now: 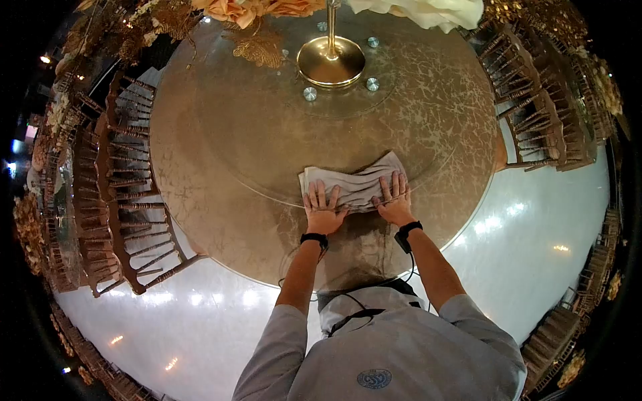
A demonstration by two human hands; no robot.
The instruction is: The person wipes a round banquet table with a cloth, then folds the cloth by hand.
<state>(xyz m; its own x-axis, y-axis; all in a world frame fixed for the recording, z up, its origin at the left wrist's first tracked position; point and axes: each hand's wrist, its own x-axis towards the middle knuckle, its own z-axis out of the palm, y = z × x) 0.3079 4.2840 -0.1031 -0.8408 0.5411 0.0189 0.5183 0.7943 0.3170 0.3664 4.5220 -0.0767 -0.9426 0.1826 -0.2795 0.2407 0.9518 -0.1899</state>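
Note:
A folded beige cloth [354, 187] lies on a round, brown-gold table [214, 134] with a crackled pattern, near its front side. My left hand [324, 212] presses on the cloth's left part, fingers stretched out and spread. Over its right part rests my right hand [396, 202], also flat with fingers extended. Both hands are open, and neither grips the cloth. Each wrist has a black band, and a dark cable hangs near the right one. A thin curved line on the tabletop runs beneath the cloth.
A gold stand [331, 63] rises at the table's far side, with small clear round pieces [309, 93] around its base. Orange flowers [261, 9] and white flowers [428, 10] hang above. Brown spindle-back chairs stand left [120, 194] and right [535, 100] on the shiny white floor [535, 220].

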